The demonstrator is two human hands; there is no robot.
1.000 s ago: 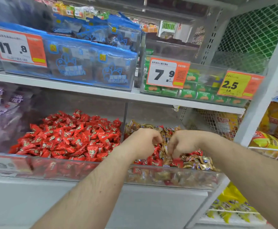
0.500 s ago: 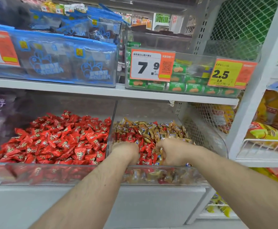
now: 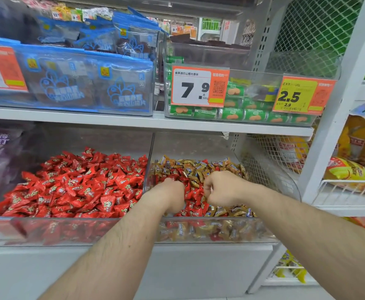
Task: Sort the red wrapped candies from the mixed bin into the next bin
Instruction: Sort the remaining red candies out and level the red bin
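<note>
Head view, looking down at a shop shelf with two clear plastic bins side by side.

Left hand (image 3: 170, 197) and right hand (image 3: 222, 189) both reaching into the clear mixed bin on the right (image 3: 289, 187), close together, knuckles up. Fingers of both hands curling down into the pile. Hard to tell what each grip is doing, since the fingertips are hiding under the hands: maybe pinching candy, maybe not. Cannot tell.

Red wrapped candies with shiny crinkly paper (image 3: 193, 194) lying mostly in the middle and front of the mixed bin, right between and under the two hands. Gold and brown wrapped candies (image 3: 190, 167) lying all around them, at the back and along the front right.

Sitting just to the left, touching the mixed bin wall: the clear next bin full of red candies (image 3: 47, 226), piled high with a big heap of the same red wrappers (image 3: 79, 182).

Up above, on the white metal shelf (image 3: 133, 122): blue see-through snack bags (image 3: 86, 83) on the left, and small green rolls with orange pictures (image 3: 231, 114) in another clear box on the right. Hanging on that box: a white and orange price tag showing 7.9 (image 3: 198, 87) and a yellow and orange price tag showing 2.5 (image 3: 300, 96).

Off to the right, yellow snack bags (image 3: 350, 172) resting in a white wire basket (image 3: 350, 187).
</note>
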